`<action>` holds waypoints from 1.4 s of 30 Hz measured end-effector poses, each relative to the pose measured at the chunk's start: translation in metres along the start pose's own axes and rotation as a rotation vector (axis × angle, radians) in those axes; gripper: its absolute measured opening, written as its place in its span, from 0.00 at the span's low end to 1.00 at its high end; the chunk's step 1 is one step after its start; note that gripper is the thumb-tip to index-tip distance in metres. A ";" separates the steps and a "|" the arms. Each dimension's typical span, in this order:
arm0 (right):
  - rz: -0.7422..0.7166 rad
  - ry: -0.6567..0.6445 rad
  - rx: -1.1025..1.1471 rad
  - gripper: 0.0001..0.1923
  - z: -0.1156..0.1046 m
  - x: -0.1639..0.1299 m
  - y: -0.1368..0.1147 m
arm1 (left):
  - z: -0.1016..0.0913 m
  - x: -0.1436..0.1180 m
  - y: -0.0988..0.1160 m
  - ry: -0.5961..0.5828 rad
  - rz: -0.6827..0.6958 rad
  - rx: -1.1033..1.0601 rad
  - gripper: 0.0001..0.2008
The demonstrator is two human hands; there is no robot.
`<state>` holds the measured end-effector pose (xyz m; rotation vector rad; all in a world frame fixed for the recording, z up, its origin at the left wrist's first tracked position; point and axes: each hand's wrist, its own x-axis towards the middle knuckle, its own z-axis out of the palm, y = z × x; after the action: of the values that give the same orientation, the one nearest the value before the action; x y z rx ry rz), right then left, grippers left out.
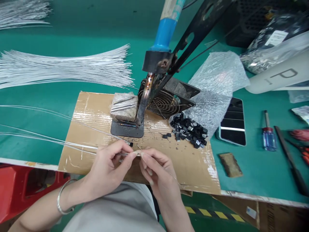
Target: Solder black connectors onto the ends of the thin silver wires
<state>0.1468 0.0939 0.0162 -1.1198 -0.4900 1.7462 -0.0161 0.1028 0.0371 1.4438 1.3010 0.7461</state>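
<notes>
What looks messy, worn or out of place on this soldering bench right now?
A few black parts have strayed from the pile onto the cardboard sheet, whose surface is scuffed and crumb-strewn. The soldering iron tip looks crusted and burnt. Both hands, left hand and right hand, pinch thin wires.

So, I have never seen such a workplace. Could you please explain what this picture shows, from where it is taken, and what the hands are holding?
The picture comes from a camera worn on the person's head, looking down at their own two bare hands. There is no robot. The left hand and the right hand meet at the fingertips and pinch the end of thin white wires that run off to the left. They work over a cardboard sheet on a green table. Behind the hands, a soldering iron with a blue handle is fixed in a black stand, tip down beside a worn sponge block. To the right lie a pile of small black parts, bubble wrap, a phone and a screwdriver. More white wire bundles lie further back.
</notes>
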 end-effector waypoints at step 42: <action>-0.233 -0.003 -0.138 0.12 -0.005 -0.001 0.009 | 0.005 0.003 0.005 0.081 -0.066 -0.302 0.12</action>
<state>0.1461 0.0882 0.0077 -1.1083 -0.7226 1.5297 -0.0088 0.1047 0.0393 1.1340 1.2305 0.9221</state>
